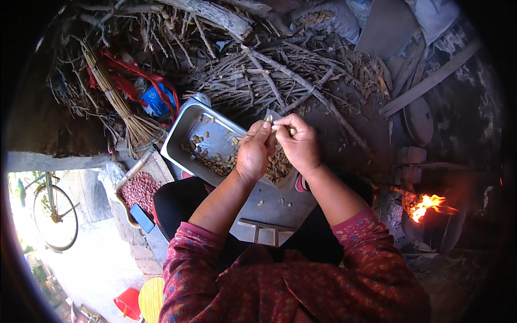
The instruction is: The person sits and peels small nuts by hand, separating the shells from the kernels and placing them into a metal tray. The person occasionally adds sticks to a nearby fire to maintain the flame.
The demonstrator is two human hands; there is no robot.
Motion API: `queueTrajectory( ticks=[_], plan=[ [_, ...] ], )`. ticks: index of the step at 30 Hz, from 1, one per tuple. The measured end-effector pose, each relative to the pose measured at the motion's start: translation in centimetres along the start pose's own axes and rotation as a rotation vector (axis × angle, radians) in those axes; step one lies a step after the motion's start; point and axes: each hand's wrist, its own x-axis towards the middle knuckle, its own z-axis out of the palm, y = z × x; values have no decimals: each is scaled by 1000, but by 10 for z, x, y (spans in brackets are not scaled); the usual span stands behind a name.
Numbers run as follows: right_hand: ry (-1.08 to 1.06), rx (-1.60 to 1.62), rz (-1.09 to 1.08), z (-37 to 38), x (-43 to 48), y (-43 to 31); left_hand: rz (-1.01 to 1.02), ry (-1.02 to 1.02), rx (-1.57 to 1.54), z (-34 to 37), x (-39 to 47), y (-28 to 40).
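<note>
Over the right side of a metal tray (177, 121), my left hand (255, 151) and my right hand (298, 141) meet, fingertips close together. Pinched between them is a small pale peanut shell (269, 118), partly covered by the fingers. Whole peanuts (214, 163) lie scattered and heaped in the tray. Beneath my hands, cracked shells (278, 165) fill what looks like a pale bag or liner, its edge showing near my right foot. To the left, a woven basket (120, 189) holds shelled reddish peanut kernels (139, 189), with a blue-backed phone (141, 218) on its edge.
Flames (430, 206) burn at the right, near my right elbow. Piled sticks (242, 80) and a bundled twig broom (117, 93) lie beyond the tray. A small wooden frame (266, 227) is between my legs. A red bucket (128, 303) stands at lower left.
</note>
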Motion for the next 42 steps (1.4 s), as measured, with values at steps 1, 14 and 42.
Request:
queueTrajectory(
  ticks=[1,14,42],
  plan=[
    [-8,-21,-22,-1,0,0,-21,4,-35,2,0,1],
    [-186,-403,-387,-11,0,-10,-203,125,-233,-2,3,4],
    [-141,497,730,-34,11,2,-308,134,364,-12,-2,0]
  ],
)
